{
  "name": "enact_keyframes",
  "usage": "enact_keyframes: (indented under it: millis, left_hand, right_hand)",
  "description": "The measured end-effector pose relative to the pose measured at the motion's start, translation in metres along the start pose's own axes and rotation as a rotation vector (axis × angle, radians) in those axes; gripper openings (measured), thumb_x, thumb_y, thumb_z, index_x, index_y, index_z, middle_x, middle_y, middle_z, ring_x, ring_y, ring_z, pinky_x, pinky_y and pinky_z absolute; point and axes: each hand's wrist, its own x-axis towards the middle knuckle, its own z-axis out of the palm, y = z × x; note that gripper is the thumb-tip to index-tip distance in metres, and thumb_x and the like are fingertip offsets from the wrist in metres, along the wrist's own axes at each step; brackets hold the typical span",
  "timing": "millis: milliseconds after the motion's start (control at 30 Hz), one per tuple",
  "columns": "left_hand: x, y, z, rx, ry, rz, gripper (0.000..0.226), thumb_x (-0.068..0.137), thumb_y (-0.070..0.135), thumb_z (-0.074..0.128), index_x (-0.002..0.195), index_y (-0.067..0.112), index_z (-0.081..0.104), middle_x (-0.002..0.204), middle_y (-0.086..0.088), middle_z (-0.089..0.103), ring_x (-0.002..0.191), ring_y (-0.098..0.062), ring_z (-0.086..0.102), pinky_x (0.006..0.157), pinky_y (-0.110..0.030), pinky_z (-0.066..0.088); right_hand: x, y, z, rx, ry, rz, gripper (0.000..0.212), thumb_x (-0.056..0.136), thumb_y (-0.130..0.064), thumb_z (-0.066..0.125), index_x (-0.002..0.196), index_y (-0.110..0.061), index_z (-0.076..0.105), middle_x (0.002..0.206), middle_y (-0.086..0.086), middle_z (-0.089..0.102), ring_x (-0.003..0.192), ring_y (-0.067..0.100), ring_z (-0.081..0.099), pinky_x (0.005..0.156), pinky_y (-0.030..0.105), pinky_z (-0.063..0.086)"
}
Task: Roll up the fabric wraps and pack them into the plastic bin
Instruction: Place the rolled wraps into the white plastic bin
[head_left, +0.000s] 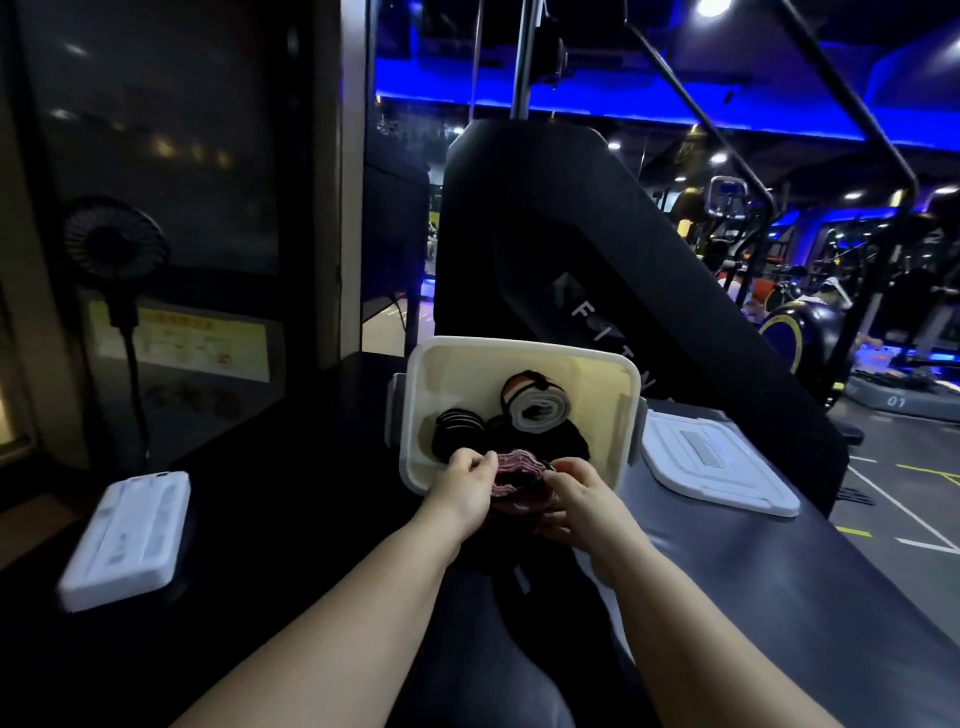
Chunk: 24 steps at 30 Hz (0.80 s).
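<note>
A cream plastic bin (524, 353) stands open on the dark table, straight ahead. Inside it lie a white rolled wrap (540, 413) at the middle and a black rolled wrap (457, 428) at the left, with more dark fabric around them. Over the bin's near rim, a dark red rolled wrap (517, 475) is held between both hands. My left hand (467, 486) pinches its left side. My right hand (576, 501) grips its right side and underside. A loose dark tail of fabric hangs below the roll toward me.
The bin's white lid (714, 460) lies flat to the right of the bin. A white flat device (127, 538) rests on the table at the left. A small black fan (115, 244) stands at the far left. A large black gym machine (597, 249) rises behind the bin.
</note>
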Motion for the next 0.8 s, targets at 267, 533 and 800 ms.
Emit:
enact_keyframes:
  millis: [267,533,800]
  left_hand:
    - [0.02,0.01,-0.002,-0.075,0.287,0.119,0.028,0.101,0.036,0.044,0.115,0.013,0.052,0.114,-0.007,0.054,0.099,-0.02,0.049,0.08,-0.025,0.033]
    - [0.054,0.027,0.005,-0.112,0.475,0.234,0.03,0.102,0.034,0.041,0.119,0.013,0.053,0.12,-0.008,0.06,0.111,-0.027,0.056,0.094,-0.037,0.044]
    - [0.072,0.012,0.007,0.031,0.59,0.157,0.038,0.103,0.037,0.032,0.135,0.025,0.049,0.135,-0.003,0.056,0.122,-0.027,0.053,0.099,-0.036,0.039]
  right_hand:
    - [0.016,-0.012,0.023,-0.019,0.031,-0.187,0.015,0.089,-0.034,0.068,0.102,-0.035,0.06,0.101,0.008,0.067,0.093,0.021,0.068,0.085,0.045,0.058]
    - [0.045,-0.035,0.037,-0.279,0.183,-0.38,0.035,0.089,-0.033,0.068,0.122,-0.03,0.056,0.103,-0.014,0.063,0.097,0.007,0.059,0.082,0.022,0.043]
    - [0.065,-0.035,0.055,-0.298,0.18,-0.371,0.037,0.089,-0.03,0.069,0.125,-0.03,0.063,0.111,-0.007,0.069,0.106,0.011,0.061,0.086,0.018,0.043]
